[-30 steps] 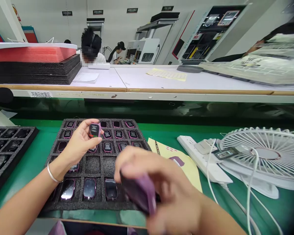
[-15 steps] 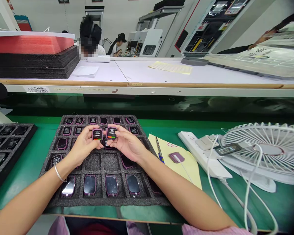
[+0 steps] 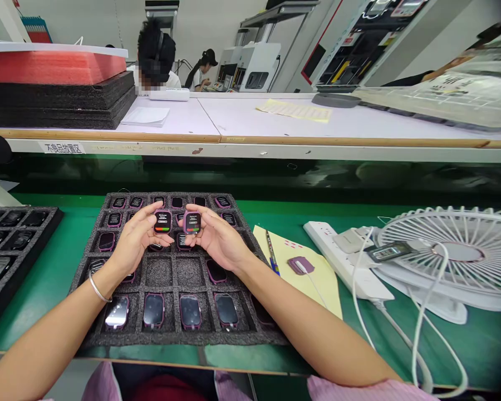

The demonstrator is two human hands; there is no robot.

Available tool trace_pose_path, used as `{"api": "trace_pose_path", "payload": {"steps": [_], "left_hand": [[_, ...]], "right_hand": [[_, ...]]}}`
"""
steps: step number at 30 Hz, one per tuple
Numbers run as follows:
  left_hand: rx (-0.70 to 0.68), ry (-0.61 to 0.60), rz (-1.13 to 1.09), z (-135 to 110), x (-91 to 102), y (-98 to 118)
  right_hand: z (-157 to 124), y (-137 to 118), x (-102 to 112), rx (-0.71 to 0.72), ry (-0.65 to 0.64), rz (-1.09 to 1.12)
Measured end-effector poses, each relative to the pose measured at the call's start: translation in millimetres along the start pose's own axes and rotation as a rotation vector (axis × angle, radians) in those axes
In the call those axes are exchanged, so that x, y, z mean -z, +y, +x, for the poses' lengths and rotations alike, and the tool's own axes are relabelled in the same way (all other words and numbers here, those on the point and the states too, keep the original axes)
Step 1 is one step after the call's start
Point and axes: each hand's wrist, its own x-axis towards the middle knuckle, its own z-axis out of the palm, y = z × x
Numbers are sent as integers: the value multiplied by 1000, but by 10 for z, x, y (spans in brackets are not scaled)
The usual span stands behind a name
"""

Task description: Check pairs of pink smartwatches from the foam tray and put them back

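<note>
My left hand [image 3: 138,234] grips a purple-framed smartwatch [image 3: 162,221] by its edges, its screen lit with white text and a red-green bar. Beside it, a second smartwatch [image 3: 192,223] with a similar lit screen is held in my right hand [image 3: 219,236]. Both watches are apart from each other, above a dark grey foam tray [image 3: 158,272]. Purple-cased watches sit in many of the tray's compartments, such as a dark-screened watch [image 3: 190,311] in the front row. Two compartments below my hands hold nothing. My hands and forearms hide part of the tray.
Another foam tray [image 3: 20,267] of watches lies at left. To the right are yellow paper [image 3: 317,295], a pen [image 3: 271,250], a purple charging pad [image 3: 300,265], a white power strip [image 3: 342,256] and a white fan [image 3: 451,250] with loose cables. A shelf [image 3: 234,120] spans the back; co-workers sit beyond.
Both watches have shifted slightly, the left one moving a little left, so the gap between them is wider. My left hand's fingers have opened around its watch's edges. The camera view tilted slightly.
</note>
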Motion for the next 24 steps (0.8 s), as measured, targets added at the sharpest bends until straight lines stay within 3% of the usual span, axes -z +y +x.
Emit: {"api": "trace_pose_path", "payload": {"steps": [24], "left_hand": [[-30, -31, -10, -30, -8, -7]], "right_hand": [[-43, -22, -31, 21, -43, -43]]}}
